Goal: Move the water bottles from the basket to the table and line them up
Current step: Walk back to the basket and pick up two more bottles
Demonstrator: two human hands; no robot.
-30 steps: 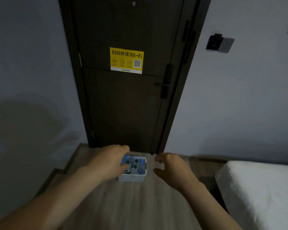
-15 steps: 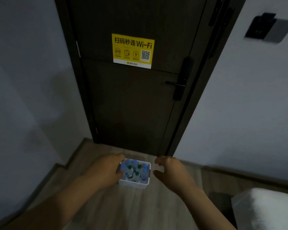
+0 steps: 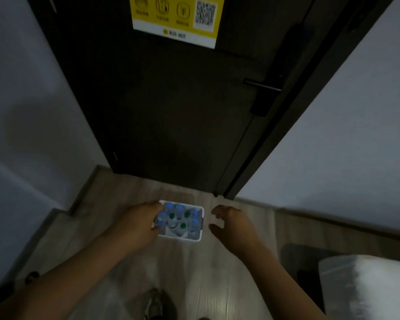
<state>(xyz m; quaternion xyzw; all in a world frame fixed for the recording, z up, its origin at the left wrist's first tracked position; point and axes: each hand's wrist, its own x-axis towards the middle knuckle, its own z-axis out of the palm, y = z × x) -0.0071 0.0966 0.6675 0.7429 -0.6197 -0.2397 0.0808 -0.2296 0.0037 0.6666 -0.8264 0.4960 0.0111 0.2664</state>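
A small white basket [image 3: 200, 227] stands on the wooden floor just in front of a dark door. Several water bottles [image 3: 179, 221] stand upright in it, some with blue caps and some with green. My left hand [image 3: 136, 224] hovers over the basket's left edge with its fingers loosely curved, hides that rim, and holds nothing. My right hand [image 3: 232, 224] hangs a little right of the basket, fingers spread and curved, apart from it. Both hands look large against the basket, so they are above it. No table is in view.
The dark door [image 3: 171, 112] with a yellow Wi-Fi sticker [image 3: 174, 17] and a handle [image 3: 262, 85] closes the narrow passage between grey walls. A white bed corner [image 3: 367, 287] juts in at lower right. My shoe [image 3: 157, 303] shows at the bottom edge.
The view has moved closer and tilted down, so the basket and door look larger. Both hands keep their places on either side of the basket and have dropped slightly toward it.
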